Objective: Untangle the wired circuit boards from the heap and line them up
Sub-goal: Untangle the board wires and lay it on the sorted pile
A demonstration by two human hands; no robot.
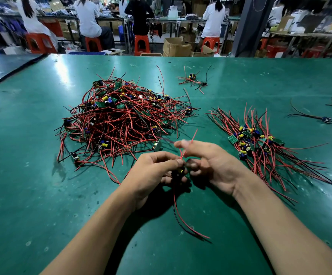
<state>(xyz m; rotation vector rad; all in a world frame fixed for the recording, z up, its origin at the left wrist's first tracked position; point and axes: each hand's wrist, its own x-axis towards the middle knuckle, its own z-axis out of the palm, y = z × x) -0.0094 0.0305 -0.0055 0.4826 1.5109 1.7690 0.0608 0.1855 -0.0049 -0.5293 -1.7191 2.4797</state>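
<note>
Hands are both raised above the near centre of the green worktop [42,195], close together. The left hand [153,169] has its fingers curled inward and pinches one small wired circuit board [180,171], of which a yellow component and a dark body show between the fingertips. The right hand [210,163] sits just beside the board with its lower fingers curled toward it and one digit extended at the top. That digit is blurred, so I cannot tell whether this hand grips anything.

A pair of red leads [188,143] rises from the held board and passes the extended digit. A red and a black trailing lead [181,217] hang down from the board and rest on the worktop between the forearms.

The heap [121,116] of tangled boards and red and black wires lies beyond the left hand, left of centre, with its near edge close to the hands. One pale board at that near edge lies just ahead of the left hand.

A sorted group [260,147] of boards lies to the right of the right hand. Its boards are bunched at the middle, and its wires run roughly parallel, fanning out at both ends.

A small cluster [192,80] sits farther back, apart from the heap. A single stray board [325,119] with dark leads lies near the right edge.
</note>
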